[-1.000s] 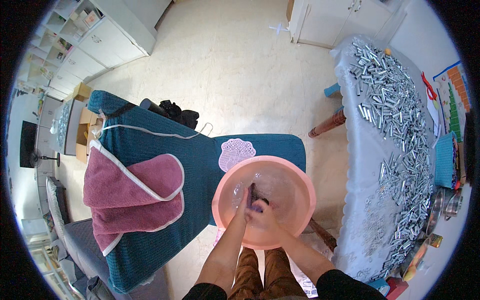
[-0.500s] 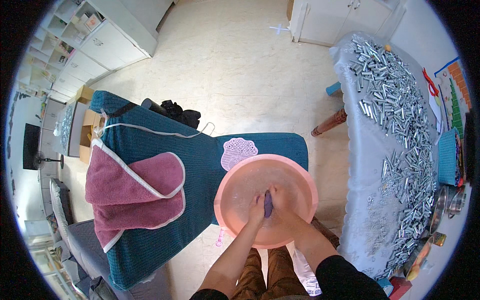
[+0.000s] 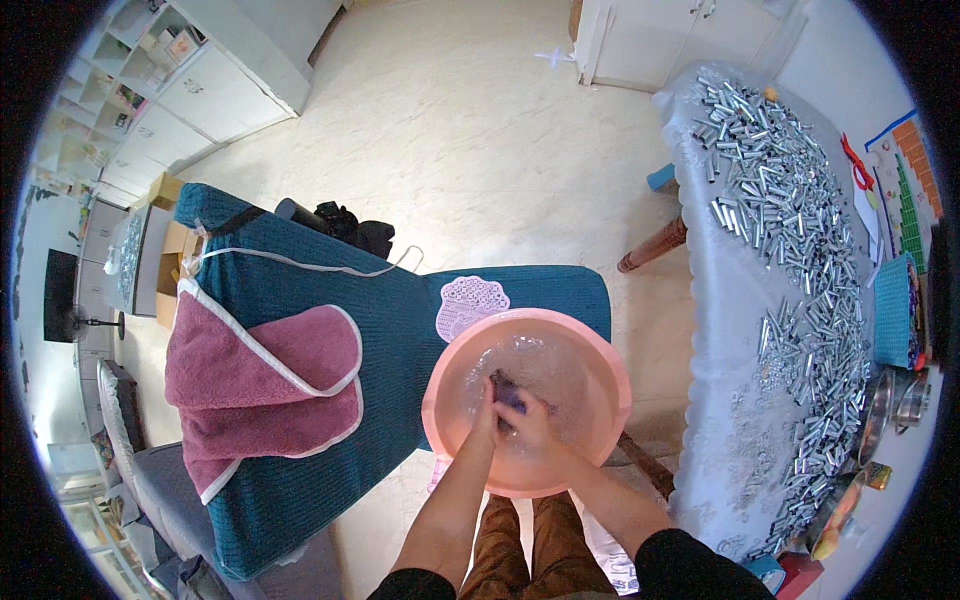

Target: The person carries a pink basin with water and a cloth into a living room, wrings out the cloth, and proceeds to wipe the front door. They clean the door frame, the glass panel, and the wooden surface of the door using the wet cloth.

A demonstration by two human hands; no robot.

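Inside a round pink basin point(image 3: 612, 375) of water, both my hands hold a small dark purple item point(image 3: 508, 390) that looks like wet, bunched cloth. My left hand point(image 3: 488, 408) presses against its left side. My right hand point(image 3: 533, 420) closes on it from the right, fingers over its near part. Small bubbles and glints show on the water around the hands. Just behind the basin lies a flat lilac scrubbing mat point(image 3: 470, 307) with a bumpy pattern, on the teal-covered seat.
On the teal seat cover point(image 3: 400, 330) to the left lies a folded mauve towel point(image 3: 265, 390) with white edging. A white cord point(image 3: 300, 260) runs behind it. At right, a table point(image 3: 715, 380) carries many small metal tubes point(image 3: 790, 200). A blue basket point(image 3: 895, 310) stands at its far side.
My hands have shifted left within the basin, bringing the purple item along. My right hand now reaches across its near part. The whole view has moved slightly.
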